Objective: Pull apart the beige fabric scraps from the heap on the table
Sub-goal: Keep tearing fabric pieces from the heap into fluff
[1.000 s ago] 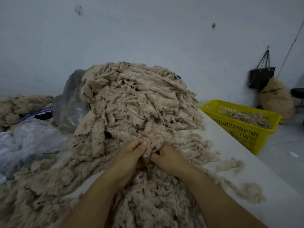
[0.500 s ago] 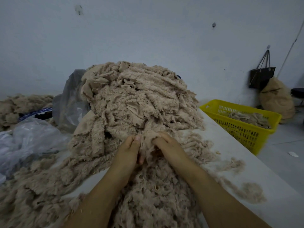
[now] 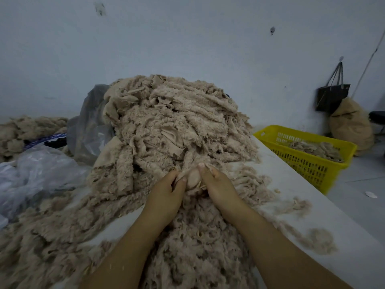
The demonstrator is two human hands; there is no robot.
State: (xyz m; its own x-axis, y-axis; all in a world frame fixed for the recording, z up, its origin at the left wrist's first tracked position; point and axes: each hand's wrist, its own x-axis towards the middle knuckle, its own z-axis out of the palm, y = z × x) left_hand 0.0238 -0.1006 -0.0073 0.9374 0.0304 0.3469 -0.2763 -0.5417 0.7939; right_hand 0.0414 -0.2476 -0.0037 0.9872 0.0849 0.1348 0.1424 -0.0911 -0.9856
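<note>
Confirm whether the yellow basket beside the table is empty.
No, a low pile of beige scraps lies inside the yellow basket.

The white surface (image 3: 291, 184) carries a tall heap (image 3: 177, 126) of beige scraps, running down into a looser spread (image 3: 198, 247) at the near edge. Small tufts (image 3: 320, 240) lie apart on its right side. Crumpled clear plastic (image 3: 37, 170) lies at the left, touching the heap

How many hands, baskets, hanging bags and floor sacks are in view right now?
Hands: 2, left hand and right hand, both pinching a beige scrap
Yellow basket: 1
Black hanging bag: 1
Tan sack: 1
Total: 5
</note>
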